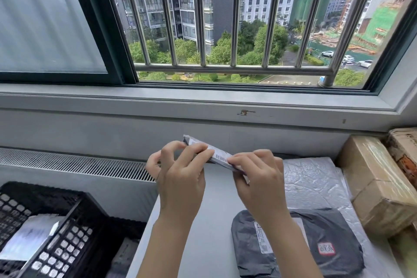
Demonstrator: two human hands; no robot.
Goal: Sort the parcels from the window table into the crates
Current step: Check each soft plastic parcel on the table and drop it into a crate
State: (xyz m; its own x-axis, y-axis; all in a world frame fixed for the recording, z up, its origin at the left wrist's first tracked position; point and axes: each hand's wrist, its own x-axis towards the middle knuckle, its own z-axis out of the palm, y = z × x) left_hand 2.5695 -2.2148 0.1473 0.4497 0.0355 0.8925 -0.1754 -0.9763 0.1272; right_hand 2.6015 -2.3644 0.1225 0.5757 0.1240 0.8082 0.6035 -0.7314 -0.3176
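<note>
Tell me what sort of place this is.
Probably an upper-floor room used for sorting post: a barred window looks down on apartment blocks, wrapped parcels and cardboard boxes lie on the table, and a black crate stands beside it.

A wide window (225,29) fills the wall ahead, its dark green frame (99,29) slid part open. Left of that frame sits a frosted pane (45,18). Right of it, steel bars (199,13) stand upright across the opening, with apartment blocks (180,0), green trees (225,49) and parked white cars (347,60) beyond. Below the window runs a grey sill (203,101), and under that, to the left, a slatted radiator grille (74,163).
</note>
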